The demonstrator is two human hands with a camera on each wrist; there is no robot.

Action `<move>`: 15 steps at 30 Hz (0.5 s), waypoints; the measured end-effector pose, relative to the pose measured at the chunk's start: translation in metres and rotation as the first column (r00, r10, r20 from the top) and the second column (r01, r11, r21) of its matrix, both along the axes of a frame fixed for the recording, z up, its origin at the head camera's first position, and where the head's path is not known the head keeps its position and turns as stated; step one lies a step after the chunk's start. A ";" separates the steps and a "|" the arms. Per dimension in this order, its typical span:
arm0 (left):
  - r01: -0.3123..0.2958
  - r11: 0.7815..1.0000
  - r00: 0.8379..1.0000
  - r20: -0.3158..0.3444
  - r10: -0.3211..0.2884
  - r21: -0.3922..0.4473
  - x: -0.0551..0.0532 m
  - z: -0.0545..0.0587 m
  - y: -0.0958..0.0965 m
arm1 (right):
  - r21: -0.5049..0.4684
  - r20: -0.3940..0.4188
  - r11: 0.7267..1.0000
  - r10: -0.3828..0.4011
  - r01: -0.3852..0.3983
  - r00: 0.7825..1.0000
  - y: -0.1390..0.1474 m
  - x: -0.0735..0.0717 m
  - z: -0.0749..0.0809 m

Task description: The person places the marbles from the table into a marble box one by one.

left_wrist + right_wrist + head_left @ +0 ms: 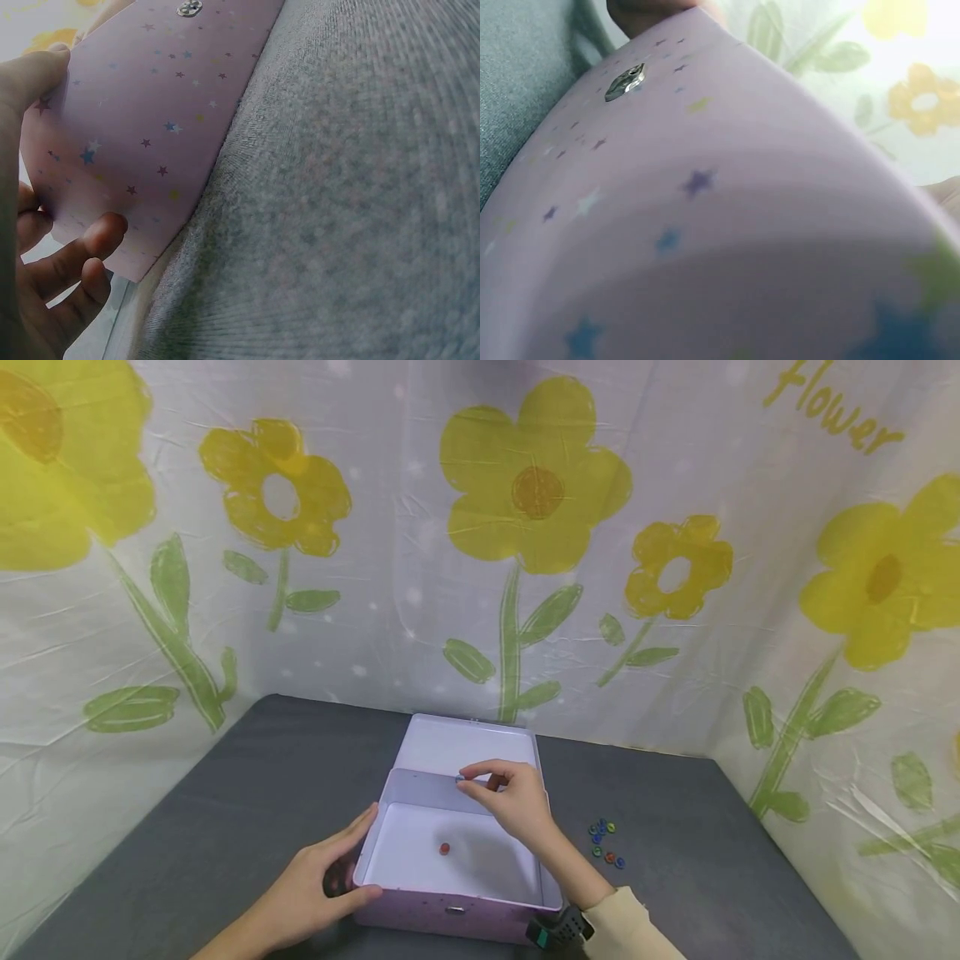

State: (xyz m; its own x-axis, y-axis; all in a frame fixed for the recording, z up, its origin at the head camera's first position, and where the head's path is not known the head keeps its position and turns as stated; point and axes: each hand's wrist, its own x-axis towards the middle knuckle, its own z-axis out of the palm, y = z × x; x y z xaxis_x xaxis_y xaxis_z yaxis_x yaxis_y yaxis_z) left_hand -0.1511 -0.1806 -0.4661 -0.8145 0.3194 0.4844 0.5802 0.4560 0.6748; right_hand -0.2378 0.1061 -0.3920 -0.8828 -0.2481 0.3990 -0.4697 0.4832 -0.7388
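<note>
Holding on to the open box (420,907) at its left side with the left hand (311,870): with the thumb at the near left corner and a finger along the left edge, bent round it to grip. Pinching a tiny bluish bead (460,778) in the right hand (517,797), between the tips of thumb and finger, up over the far part of the box. Not let go yet. Too small to tell all its colors.

Lying inside the box, close to the middle: just one red bead (445,849). Out on the dark table (187,827), to the right of the box and not touching it: about eight loose beads (597,839), blue, green, red and a bit yellow. Hard to count for sure.

Leaning back at the far side of the box: the lid (465,739). On the near side of the box: a shiny clasp (455,910) and little stars (88,156).

Seems closer to the start than to the end. In the box so far: one. Over the box, in a pinch: one more. Still outside the box: all the rest.
</note>
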 end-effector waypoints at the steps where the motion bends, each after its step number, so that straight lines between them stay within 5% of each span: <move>1: -0.003 1.000 1.000 0.002 0.003 -0.001 0.000 0.000 0.000 | 0.002 -0.003 1.000 0.004 -0.004 1.000 -0.001 0.000 0.000; 15: -0.013 1.000 1.000 0.013 0.013 -0.005 0.000 0.001 0.001 | 0.062 0.026 0.997 0.047 -0.048 0.999 -0.007 -0.006 -0.008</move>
State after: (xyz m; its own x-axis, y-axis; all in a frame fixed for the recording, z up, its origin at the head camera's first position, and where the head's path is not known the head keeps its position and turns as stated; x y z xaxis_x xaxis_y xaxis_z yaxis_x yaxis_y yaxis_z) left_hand -0.1511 -0.1799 -0.4655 -0.8247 0.3110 0.4724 0.5655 0.4666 0.6801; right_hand -0.2435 0.0991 -0.3999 -0.8788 -0.3139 0.3594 -0.4752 0.5063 -0.7197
